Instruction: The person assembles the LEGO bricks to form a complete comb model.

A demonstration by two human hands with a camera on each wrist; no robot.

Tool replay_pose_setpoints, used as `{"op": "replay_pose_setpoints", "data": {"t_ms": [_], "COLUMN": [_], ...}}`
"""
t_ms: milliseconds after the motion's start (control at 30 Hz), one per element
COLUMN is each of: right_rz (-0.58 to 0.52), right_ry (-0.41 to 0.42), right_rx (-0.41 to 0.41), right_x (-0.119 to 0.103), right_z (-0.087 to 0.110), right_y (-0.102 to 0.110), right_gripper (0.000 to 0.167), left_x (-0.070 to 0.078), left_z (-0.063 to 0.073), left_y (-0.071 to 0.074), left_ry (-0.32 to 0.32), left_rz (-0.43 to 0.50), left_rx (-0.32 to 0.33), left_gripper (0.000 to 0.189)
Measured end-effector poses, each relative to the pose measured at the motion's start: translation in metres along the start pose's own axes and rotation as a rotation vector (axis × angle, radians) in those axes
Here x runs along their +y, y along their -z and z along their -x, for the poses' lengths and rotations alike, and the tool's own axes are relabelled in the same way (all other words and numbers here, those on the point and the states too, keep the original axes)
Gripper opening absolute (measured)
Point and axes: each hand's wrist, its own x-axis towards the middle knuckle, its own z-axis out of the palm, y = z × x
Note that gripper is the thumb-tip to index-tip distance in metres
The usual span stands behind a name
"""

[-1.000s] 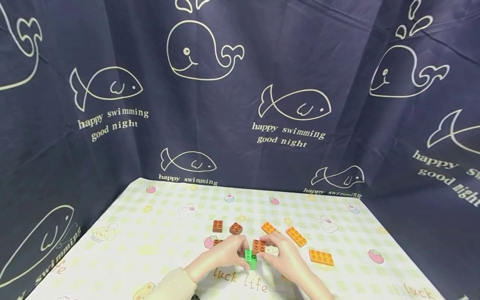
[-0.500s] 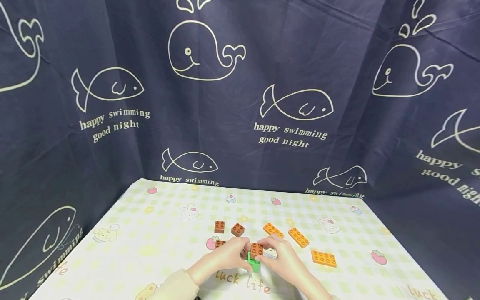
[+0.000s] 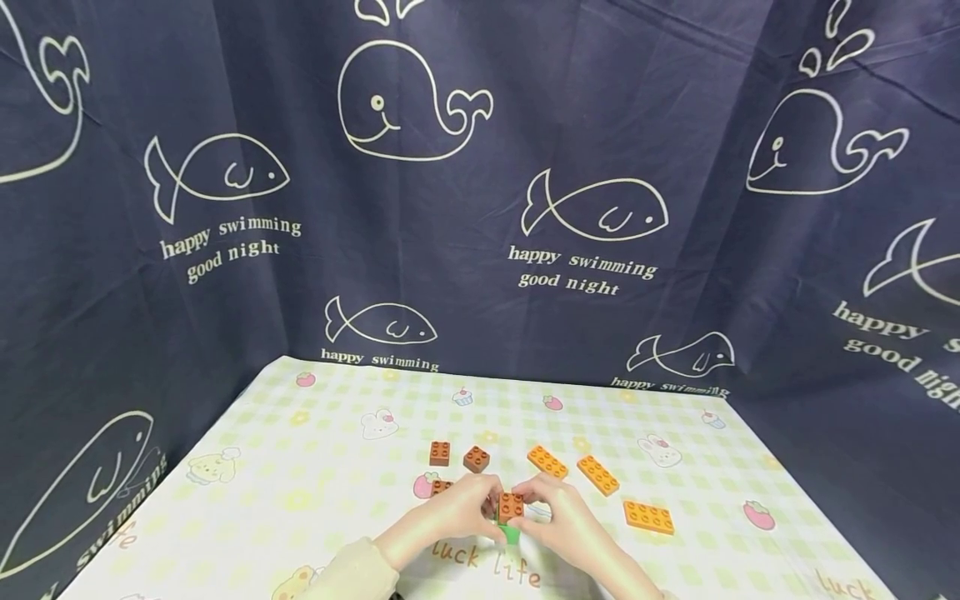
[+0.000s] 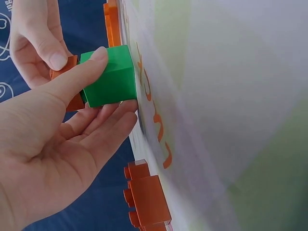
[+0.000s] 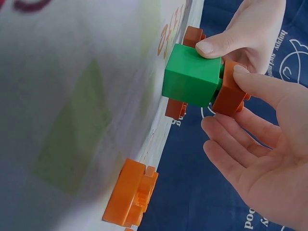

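Observation:
In the head view my left hand (image 3: 461,507) holds a green toy block (image 3: 513,534) near the front of the table, thumb on one side and fingers on the other. My right hand (image 3: 558,510) pinches a reddish-brown four-stud brick (image 3: 511,505) over the green block's top. From the right wrist, the brown brick (image 5: 228,94) sits slightly tilted at the green block's studs, and part of those studs shows in the gap between them. The green block (image 4: 111,79) stands on the tablecloth in the left wrist view, the left thumb lying across its side.
Behind the left hand lie brown bricks, one at the back left (image 3: 440,453), one turned cornerwise (image 3: 476,459), one partly hidden by the hand (image 3: 441,486). Orange eight-stud bricks lie beyond and right of the right hand: a near one (image 3: 648,517), a middle one (image 3: 597,474), a far one (image 3: 547,461).
The right hand has brought the brown brick left and down, from beside the green block to over its studs, which it now covers in the head view. The left hand keeps its hold.

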Motion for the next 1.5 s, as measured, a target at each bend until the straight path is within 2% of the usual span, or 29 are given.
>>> {"op": "replay_pose_setpoints", "data": {"t_ms": [500,867,1100,1333,1500], "right_rz": [0.000,-0.036,-0.052,-0.091,-0.108], "right_ry": [0.026,0.018,-0.004,-0.008,-0.013], "right_rx": [-0.040,-0.084,-0.097,-0.094,-0.084], "right_x": [0.0029,0.0007,-0.0004,-0.0005,0.0010], "right_z": [-0.0016,-0.0046,-0.0056,-0.0074,-0.0082], "right_y": [-0.0002,-0.0035,-0.0037,-0.0002,0.0024], "right_gripper": [0.029,0.029,0.028,0.029,0.029], "left_x": [-0.0039,-0.0066,-0.0074,-0.0052,-0.0027], "left_z": [0.0000,0.0068,0.0066,0.0038,0.0014], "left_y": [-0.0051,-0.0045,-0.0054,-0.0039,-0.0036], "left_ry": [-0.006,-0.018,-0.012,-0.064,-0.074], "left_rz": [0.019,0.038,0.054,0.023,0.006], "left_rx": [0.012,0.015,0.011,0.026,0.046], "left_gripper": [0.037,0.032,0.031,0.030,0.029]}}
